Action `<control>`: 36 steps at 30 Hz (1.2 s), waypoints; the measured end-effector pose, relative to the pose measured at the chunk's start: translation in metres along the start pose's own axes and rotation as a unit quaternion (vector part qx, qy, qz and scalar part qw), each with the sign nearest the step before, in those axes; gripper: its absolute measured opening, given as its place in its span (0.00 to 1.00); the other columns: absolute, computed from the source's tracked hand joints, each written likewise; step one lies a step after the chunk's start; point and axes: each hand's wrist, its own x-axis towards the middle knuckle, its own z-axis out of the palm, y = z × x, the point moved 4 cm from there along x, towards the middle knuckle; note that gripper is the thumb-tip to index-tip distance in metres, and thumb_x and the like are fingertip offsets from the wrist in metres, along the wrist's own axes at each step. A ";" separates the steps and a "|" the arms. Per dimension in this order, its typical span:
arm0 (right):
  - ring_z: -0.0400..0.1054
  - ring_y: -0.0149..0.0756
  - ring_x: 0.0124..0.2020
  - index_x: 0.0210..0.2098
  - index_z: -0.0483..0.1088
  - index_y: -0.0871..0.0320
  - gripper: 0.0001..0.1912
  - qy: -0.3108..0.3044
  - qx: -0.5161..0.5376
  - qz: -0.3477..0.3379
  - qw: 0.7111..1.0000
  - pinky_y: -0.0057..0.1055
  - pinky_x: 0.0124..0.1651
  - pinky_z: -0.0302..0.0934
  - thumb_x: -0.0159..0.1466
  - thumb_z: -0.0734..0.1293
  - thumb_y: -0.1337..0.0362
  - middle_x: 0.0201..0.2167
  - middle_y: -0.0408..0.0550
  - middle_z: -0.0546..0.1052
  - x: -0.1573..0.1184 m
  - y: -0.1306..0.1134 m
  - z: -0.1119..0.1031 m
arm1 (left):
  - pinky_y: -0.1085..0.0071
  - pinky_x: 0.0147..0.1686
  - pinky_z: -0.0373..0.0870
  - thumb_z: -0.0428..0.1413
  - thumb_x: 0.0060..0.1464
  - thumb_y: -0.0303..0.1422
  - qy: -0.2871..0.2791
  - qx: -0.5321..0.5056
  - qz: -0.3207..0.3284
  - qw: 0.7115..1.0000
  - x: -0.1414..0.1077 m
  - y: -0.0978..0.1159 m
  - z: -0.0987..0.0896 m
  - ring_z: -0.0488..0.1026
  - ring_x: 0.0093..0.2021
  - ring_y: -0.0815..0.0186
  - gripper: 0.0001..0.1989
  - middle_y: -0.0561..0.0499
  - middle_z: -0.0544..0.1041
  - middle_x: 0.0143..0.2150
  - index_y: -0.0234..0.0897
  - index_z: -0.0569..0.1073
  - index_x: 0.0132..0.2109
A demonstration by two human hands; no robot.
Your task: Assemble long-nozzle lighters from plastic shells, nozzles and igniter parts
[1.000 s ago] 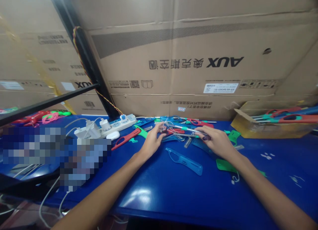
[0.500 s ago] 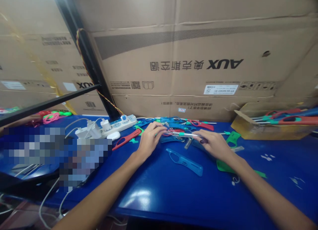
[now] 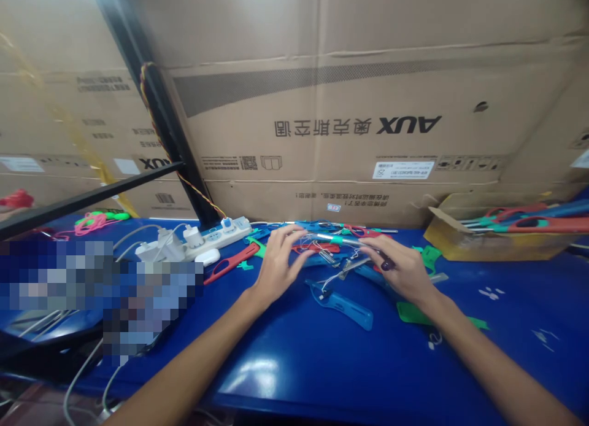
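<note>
A thin metal lighter tube (image 3: 352, 242) with a teal collar is raised over the pile, its right end in the fingers of my right hand (image 3: 405, 269). A dark purple rounded piece (image 3: 385, 262) sticks out from the same hand's palm; what it belongs to is hidden. My left hand (image 3: 278, 266) is by the tube's left end, thumb and fingers apart, nothing seen gripped. Under the hands lie loose thin wires (image 3: 327, 278), a red lighter shell (image 3: 317, 248) and blue ones. Closest to me is a flat blue lighter shell half (image 3: 345, 309) with a small dark part on it.
At right stands an open cardboard box (image 3: 488, 245) of red and blue lighters. Left are a power strip (image 3: 221, 236) with chargers, a white case (image 3: 207, 256) and two blurred screens. A green shell (image 3: 414, 313) lies under my right forearm. Large cartons (image 3: 322, 94) form the back.
My left hand has opened, its thumb now apart from its fingers. Wires and a small dark part now lie over the near blue shell. The tube stays in my right hand.
</note>
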 end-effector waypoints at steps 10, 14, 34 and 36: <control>0.75 0.37 0.30 0.44 0.73 0.53 0.09 0.034 0.080 0.095 0.992 0.32 0.31 0.69 0.67 0.67 0.57 0.36 0.48 0.81 0.005 -0.008 -0.005 | 0.62 0.51 0.67 0.47 0.70 0.37 -0.080 -0.023 -0.049 0.995 -0.003 -0.012 0.009 0.75 0.47 0.60 0.14 0.49 0.81 0.40 0.41 0.70 0.57; 0.70 0.34 0.23 0.42 0.72 0.54 0.12 0.064 0.190 0.213 0.956 0.29 0.22 0.64 0.64 0.69 0.54 0.29 0.45 0.79 0.005 -0.003 -0.006 | 0.66 0.45 0.68 0.45 0.71 0.39 -0.124 -0.038 -0.027 0.991 -0.005 -0.009 0.015 0.76 0.37 0.63 0.16 0.52 0.79 0.33 0.41 0.71 0.57; 0.58 0.27 0.18 0.42 0.75 0.56 0.16 -0.068 0.396 0.294 0.867 0.28 0.21 0.53 0.68 0.64 0.50 0.30 0.46 0.78 -0.001 -0.007 0.024 | 0.63 0.46 0.69 0.44 0.72 0.38 -0.203 -0.030 0.016 0.979 -0.011 0.012 0.024 0.76 0.41 0.62 0.17 0.48 0.80 0.44 0.38 0.71 0.58; 0.57 0.26 0.18 0.42 0.75 0.56 0.16 -0.053 0.397 0.304 0.864 0.28 0.21 0.53 0.67 0.65 0.50 0.30 0.46 0.78 -0.002 -0.004 0.025 | 0.63 0.46 0.69 0.43 0.72 0.38 -0.203 -0.025 0.017 0.979 -0.011 0.012 0.024 0.76 0.41 0.62 0.18 0.48 0.80 0.45 0.38 0.72 0.58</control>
